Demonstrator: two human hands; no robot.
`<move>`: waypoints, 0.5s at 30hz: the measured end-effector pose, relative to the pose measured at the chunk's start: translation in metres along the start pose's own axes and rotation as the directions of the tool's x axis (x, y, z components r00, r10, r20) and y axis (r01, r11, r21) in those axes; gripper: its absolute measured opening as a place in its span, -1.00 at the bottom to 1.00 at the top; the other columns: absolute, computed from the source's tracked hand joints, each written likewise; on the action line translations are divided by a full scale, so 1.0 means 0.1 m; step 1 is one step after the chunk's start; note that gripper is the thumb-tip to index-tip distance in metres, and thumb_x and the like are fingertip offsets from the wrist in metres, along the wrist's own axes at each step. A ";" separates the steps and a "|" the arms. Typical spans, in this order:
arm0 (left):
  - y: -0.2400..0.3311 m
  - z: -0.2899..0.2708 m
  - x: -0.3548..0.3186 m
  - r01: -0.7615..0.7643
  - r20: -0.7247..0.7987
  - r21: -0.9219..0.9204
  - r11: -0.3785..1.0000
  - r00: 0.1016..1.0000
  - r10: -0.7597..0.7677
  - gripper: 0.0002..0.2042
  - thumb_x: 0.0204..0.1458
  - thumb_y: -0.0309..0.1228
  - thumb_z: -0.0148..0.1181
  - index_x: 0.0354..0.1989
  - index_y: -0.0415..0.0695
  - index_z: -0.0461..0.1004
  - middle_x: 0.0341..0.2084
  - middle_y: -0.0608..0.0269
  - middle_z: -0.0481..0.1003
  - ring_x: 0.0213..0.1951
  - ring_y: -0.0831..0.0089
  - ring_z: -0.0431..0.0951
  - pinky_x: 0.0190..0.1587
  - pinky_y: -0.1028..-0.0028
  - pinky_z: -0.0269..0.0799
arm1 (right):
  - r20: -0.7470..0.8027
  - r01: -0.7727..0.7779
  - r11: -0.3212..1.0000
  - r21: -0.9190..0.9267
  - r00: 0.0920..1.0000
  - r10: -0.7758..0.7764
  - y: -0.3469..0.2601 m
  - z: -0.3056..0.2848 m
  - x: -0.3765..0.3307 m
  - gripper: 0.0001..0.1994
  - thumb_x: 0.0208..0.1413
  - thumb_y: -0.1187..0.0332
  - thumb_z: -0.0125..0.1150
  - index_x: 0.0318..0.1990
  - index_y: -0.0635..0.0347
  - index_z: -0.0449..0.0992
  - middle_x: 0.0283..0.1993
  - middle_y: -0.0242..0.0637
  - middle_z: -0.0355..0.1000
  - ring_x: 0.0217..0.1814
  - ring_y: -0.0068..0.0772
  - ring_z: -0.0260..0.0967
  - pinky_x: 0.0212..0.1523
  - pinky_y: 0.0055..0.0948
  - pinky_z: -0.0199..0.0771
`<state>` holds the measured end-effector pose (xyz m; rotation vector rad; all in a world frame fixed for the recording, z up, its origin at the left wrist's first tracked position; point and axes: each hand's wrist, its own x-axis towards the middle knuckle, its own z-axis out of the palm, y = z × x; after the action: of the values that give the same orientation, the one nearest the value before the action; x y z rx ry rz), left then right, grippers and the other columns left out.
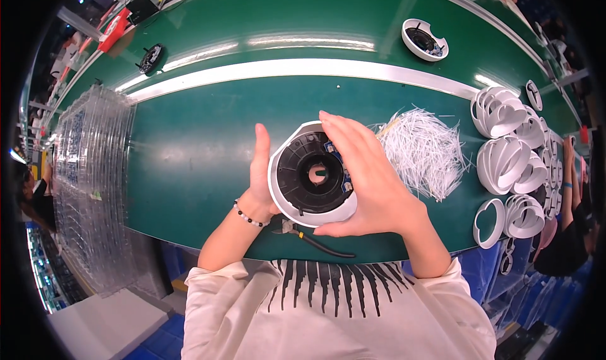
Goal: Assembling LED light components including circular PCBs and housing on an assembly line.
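Note:
Between my hands, above the near edge of the table, is a round white housing (274,184) with a black ribbed disc (291,184) inside it. The disc has a hole in its middle, and bits of blue circuit board show at its right side. My right hand (372,183) wraps the right side of the housing, fingers over the far rim and thumb at the near rim. On the left, my left hand (258,180) holds the housing with its thumb pointing up; its other fingers are hidden beneath. Pliers with dark handles (325,246) lie just below the housing.
Thin white plastic strips (423,151) form a pile right of my hands. White rings (505,164) stand in groups along the right edge. Clear plastic trays (95,183) are stacked at left. Beyond the pale strip sit another white housing (407,39) and a black round part (151,58).

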<state>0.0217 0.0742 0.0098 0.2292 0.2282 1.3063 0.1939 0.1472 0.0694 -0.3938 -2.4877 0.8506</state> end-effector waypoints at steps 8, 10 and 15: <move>-0.08 0.07 -0.03 -0.159 0.009 0.175 0.972 0.987 0.160 -0.45 -0.11 -0.36 -0.04 0.11 -0.35 0.17 0.01 -0.07 0.33 0.02 0.19 0.39 0.10 0.28 0.32 | -0.430 -0.178 0.983 -0.037 0.891 0.145 -0.02 0.47 -0.14 0.21 -0.56 0.05 0.53 0.26 0.41 -0.13 0.28 0.18 -0.08 0.27 0.15 -0.04 0.20 -0.08 -0.02; -0.09 0.16 0.03 -0.165 -0.024 0.200 0.966 0.985 0.173 -0.44 -0.13 -0.37 -0.03 0.11 -0.35 0.17 0.01 -0.08 0.33 0.02 0.18 0.38 0.11 0.28 0.31 | -0.481 -0.123 0.992 -0.038 0.872 0.089 0.06 0.46 -0.14 0.21 -0.53 0.03 0.52 0.26 0.41 -0.15 0.29 0.17 -0.09 0.29 0.14 -0.07 0.21 -0.08 -0.05; 0.06 0.30 0.44 -0.108 -0.343 0.156 0.982 0.926 0.156 -0.46 -0.08 -0.27 -0.07 0.09 -0.30 0.20 0.02 -0.06 0.32 0.07 0.12 0.33 0.19 0.16 0.19 | -0.475 -0.182 0.982 -0.043 0.869 0.140 0.12 0.34 -0.25 0.22 -0.43 -0.01 0.50 0.29 0.37 -0.24 0.35 0.20 -0.29 0.40 0.16 -0.31 0.31 -0.06 -0.24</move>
<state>0.0358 0.1170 0.0389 0.1221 0.6188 1.4640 0.1986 0.1290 0.0291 -0.7532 -2.0588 0.6166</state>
